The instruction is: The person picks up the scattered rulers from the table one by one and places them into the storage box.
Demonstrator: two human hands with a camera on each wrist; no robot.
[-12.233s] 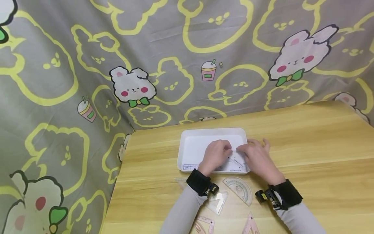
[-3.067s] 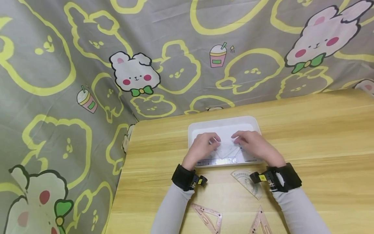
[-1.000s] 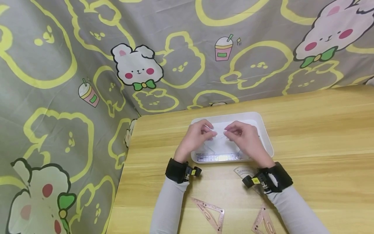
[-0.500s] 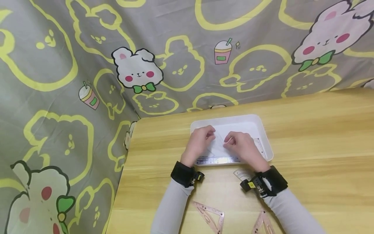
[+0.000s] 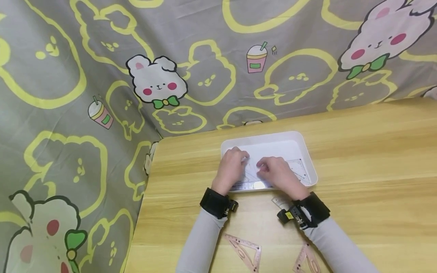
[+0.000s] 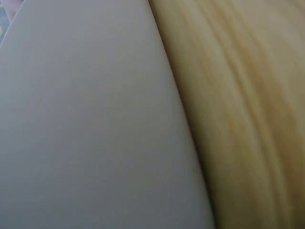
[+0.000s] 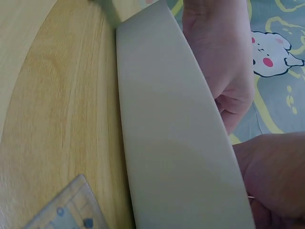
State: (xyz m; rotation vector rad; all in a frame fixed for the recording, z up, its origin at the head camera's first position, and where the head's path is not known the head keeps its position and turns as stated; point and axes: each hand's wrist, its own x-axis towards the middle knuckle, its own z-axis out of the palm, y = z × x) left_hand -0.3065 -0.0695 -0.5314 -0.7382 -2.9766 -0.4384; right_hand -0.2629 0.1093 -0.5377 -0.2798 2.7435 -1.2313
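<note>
your left hand [image 5: 231, 167] and right hand [image 5: 277, 175] pinch a clear set square [image 5: 250, 170] inside the white tray [image 5: 308, 159]; several rulers lie in the tray already, while a protractor [image 5: 280, 201] and two pink set squares [image 5: 246, 253] wait near it.

wooden table [image 5: 358, 151], cartoon-rabbit cloth [image 5: 102, 57], two pink set squares [image 5: 246, 252]

left wrist view blurred, protractor [image 5: 280, 201] half hidden under right wrist

Hands [image 5: 254, 172] lower into tray [image 5: 308, 161] — clear set square (right side) now flat.
</note>
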